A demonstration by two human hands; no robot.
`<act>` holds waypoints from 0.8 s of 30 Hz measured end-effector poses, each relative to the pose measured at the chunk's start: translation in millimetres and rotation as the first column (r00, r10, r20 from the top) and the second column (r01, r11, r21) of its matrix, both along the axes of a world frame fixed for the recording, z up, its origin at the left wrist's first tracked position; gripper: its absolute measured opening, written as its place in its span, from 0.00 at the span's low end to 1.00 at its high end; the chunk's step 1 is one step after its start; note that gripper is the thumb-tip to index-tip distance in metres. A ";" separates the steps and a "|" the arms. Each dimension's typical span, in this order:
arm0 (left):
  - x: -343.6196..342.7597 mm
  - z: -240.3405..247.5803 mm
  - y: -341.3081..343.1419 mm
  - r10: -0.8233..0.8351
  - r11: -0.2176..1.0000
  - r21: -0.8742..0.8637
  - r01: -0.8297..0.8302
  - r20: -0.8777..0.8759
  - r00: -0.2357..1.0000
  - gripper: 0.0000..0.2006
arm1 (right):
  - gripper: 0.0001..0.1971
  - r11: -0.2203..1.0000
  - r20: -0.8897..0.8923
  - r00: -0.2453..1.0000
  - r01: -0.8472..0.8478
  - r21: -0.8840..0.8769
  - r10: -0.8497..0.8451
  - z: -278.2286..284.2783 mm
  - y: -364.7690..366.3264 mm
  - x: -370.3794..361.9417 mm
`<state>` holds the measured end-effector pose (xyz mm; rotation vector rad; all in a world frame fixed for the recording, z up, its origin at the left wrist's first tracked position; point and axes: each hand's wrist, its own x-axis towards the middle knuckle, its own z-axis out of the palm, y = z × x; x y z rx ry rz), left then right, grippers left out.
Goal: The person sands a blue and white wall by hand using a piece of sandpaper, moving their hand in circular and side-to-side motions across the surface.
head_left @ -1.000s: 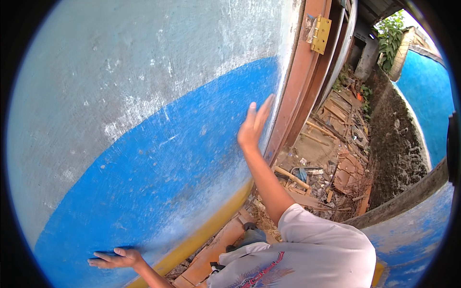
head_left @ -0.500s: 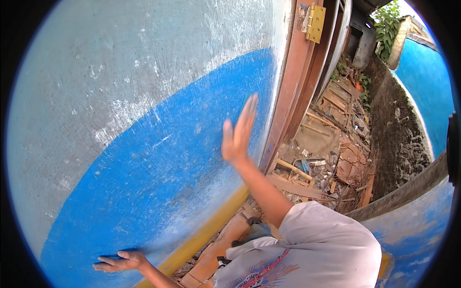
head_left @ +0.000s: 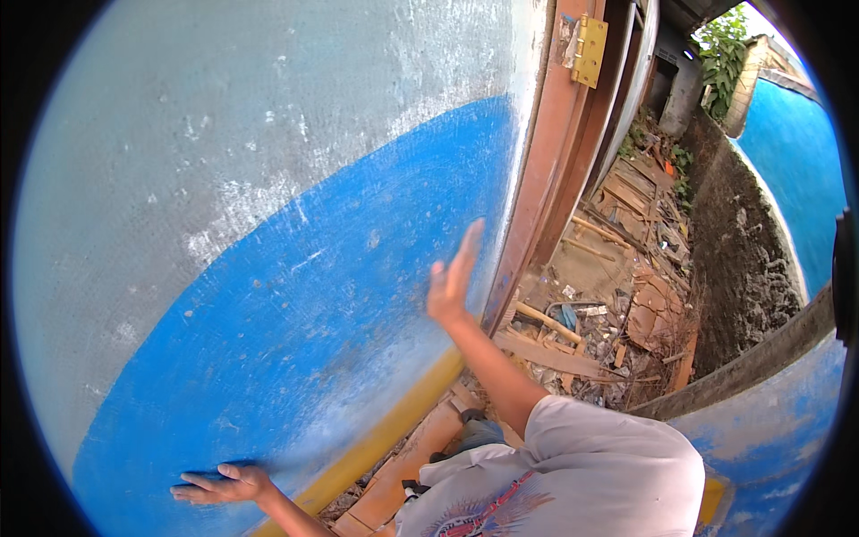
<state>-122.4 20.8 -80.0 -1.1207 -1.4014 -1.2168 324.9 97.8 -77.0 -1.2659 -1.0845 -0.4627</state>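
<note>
A wall (head_left: 295, 295) fills the left and middle, pale grey above and bright blue below a curved edge, with white scuffs. My left hand (head_left: 224, 485) rests against the blue part at the lower left, fingers spread, holding nothing. Higher up, near the door frame, my right hand (head_left: 455, 285) is also at the blue paint, fingers stretched out and thumb apart, nothing in it. Its fingertips are slightly smeared by motion. Whether the right palm touches the wall, I cannot tell.
A brown wooden door frame (head_left: 537, 197) with a brass hinge (head_left: 589, 51) borders the wall. Beyond it, broken boards and rubble (head_left: 617, 295) cover a narrow passage beside a low mossy wall (head_left: 738, 242). A yellow band (head_left: 389, 407) runs along the wall's foot.
My right hand has moved down along the blue wall. My left hand stays in nearly the same place against the wall.
</note>
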 end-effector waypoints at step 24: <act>-6.4 1.4 -4.3 -0.006 1.000 -0.007 0.006 -0.018 1.000 0.32 | 0.43 0.999 0.297 0.955 -0.024 0.048 0.008 49.4 6.7 3.7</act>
